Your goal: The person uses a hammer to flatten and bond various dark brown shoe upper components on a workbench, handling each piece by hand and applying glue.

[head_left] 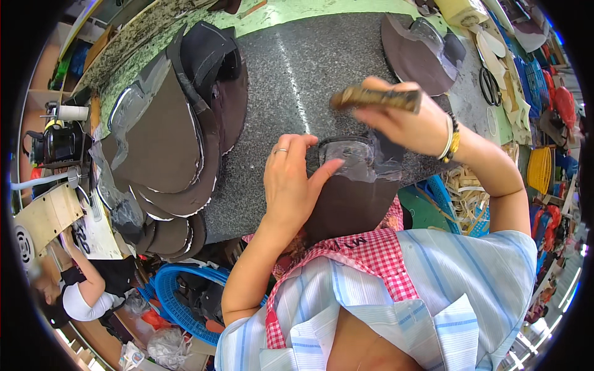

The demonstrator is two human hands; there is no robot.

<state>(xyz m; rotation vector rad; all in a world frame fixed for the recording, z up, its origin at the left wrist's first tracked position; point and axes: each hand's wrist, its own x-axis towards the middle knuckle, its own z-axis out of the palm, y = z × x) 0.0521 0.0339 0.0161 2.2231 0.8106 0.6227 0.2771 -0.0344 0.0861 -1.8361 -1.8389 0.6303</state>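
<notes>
A dark brown rounded panel (352,207) lies at the near edge of the speckled grey slab, its upper part carrying a shiny grey, film-like patch (348,159). My left hand (291,179) rests at the panel's left side, fingers stretched and apart, thumb on the patch and fingertips by its upper corner. Above the panel, my right hand (405,120) is closed round a worn, brown-yellow bar-shaped tool (383,99). The tool is held roughly level, clear of the panel; its kind is hard to make out.
Similar brown panels are piled (161,136) on the left; another panel (421,59) lies at the far right near black-handled scissors (490,86). Blue baskets (176,303) stand below the slab's edge. A thread spool (73,113) is at far left, and another person (93,290) sits lower left.
</notes>
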